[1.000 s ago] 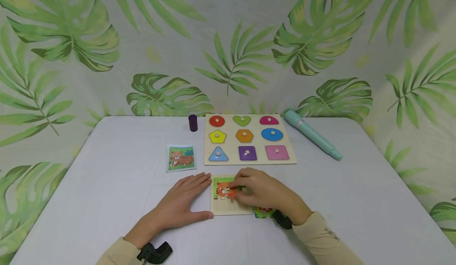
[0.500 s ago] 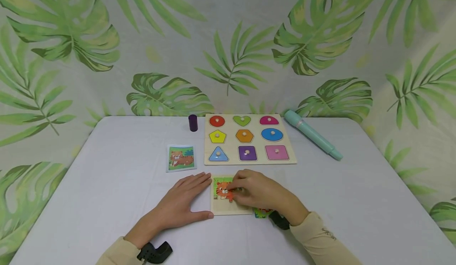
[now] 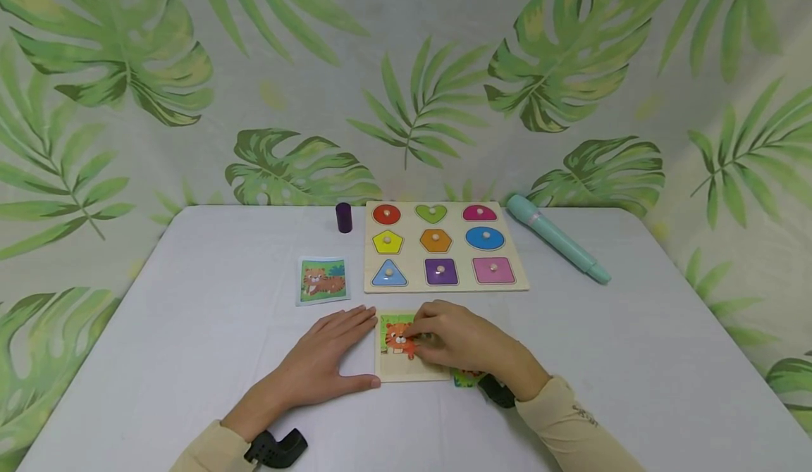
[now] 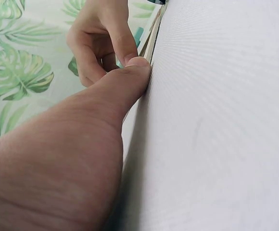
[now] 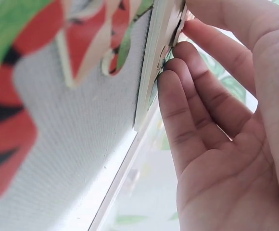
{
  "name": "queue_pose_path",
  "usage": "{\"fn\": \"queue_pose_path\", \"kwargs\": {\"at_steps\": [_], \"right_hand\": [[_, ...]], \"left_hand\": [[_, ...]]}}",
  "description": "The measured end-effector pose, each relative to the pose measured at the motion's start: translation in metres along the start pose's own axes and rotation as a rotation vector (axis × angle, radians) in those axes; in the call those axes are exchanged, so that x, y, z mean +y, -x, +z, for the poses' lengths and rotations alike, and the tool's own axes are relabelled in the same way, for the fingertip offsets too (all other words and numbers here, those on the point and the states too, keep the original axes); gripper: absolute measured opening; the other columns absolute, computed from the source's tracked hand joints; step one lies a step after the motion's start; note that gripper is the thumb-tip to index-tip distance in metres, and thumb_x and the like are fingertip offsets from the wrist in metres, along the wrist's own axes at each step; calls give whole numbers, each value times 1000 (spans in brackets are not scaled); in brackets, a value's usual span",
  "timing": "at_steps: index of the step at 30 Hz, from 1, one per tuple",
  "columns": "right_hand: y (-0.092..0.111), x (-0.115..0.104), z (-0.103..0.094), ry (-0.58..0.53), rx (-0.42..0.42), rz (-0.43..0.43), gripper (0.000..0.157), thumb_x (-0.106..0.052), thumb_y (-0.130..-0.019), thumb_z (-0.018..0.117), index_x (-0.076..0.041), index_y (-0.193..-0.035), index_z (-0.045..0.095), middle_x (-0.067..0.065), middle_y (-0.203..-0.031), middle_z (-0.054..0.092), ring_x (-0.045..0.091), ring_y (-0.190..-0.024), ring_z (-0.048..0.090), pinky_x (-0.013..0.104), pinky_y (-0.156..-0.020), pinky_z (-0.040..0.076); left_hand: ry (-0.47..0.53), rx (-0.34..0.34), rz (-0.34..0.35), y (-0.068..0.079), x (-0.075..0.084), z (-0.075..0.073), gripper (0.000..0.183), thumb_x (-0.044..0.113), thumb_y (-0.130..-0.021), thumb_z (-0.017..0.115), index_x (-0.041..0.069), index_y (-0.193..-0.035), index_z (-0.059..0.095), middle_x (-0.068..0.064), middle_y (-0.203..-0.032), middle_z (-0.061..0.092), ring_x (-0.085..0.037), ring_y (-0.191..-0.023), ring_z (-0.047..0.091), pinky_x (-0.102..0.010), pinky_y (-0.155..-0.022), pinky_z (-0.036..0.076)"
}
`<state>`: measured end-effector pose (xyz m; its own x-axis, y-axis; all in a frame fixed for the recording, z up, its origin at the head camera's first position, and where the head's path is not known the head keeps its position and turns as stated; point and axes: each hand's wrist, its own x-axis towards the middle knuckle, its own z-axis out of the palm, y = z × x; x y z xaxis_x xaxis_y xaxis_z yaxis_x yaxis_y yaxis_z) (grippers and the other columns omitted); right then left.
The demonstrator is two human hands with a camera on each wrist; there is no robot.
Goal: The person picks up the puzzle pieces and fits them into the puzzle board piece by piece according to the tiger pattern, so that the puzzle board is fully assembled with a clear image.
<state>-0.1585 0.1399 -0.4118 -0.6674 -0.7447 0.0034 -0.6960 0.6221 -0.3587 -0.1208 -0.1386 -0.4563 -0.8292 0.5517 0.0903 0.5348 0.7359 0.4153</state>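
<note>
In the head view, the right hand (image 3: 462,337) covers part of the tiger board (image 3: 409,371), so we cannot tell what it holds. At lower centre, the loose pieces (image 3: 467,378) are partly hidden. The sleeve print (image 3: 585,415) is too small for us to read. In the right wrist view, the left edge cuts a blurred striped piece (image 5: 14,120).

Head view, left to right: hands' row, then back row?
Hands' row: bare left hand, small square pale-wood tiger puzzle board, bare right hand. Back row: short dark-purple cylinder, large pale-wood board of coloured knobbed shapes, long teal tapered rod.
</note>
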Motion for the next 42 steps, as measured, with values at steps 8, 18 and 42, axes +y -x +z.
{"fn": "queue_pose_path", "kwargs": {"at_steps": [8, 18, 42], "right_hand": [[0, 0, 0, -23, -5, 13, 26, -26, -93, 78, -18, -118, 80, -5, -109, 69, 9, -98, 59, 26, -89, 58], [0, -2, -1, 5, -26, 22, 30, -30, -94, 78, -20, -122, 78, -4, -115, 70, 10, -103, 61, 29, -94, 58], [16, -6, -26, 10, 38, 37, 32, -28, -92, 80, -18, -122, 77, -4, -117, 70, 14, -110, 65, 35, -96, 59]], "left_hand": [[7, 5, 2, 0, 0, -1, 95, 73, -86, 67, 16, -159, 43, 4, -167, 36, -18, -156, 29, -47, -127, 25], [13, 4, -1, 0, 0, 0, 95, 71, -86, 68, 15, -158, 43, 4, -167, 36, -18, -156, 28, -47, -127, 25], [3, 18, 18, 1, -3, 3, 96, 75, -86, 63, 15, -158, 44, 2, -166, 37, -21, -156, 30, -50, -127, 26]]}}
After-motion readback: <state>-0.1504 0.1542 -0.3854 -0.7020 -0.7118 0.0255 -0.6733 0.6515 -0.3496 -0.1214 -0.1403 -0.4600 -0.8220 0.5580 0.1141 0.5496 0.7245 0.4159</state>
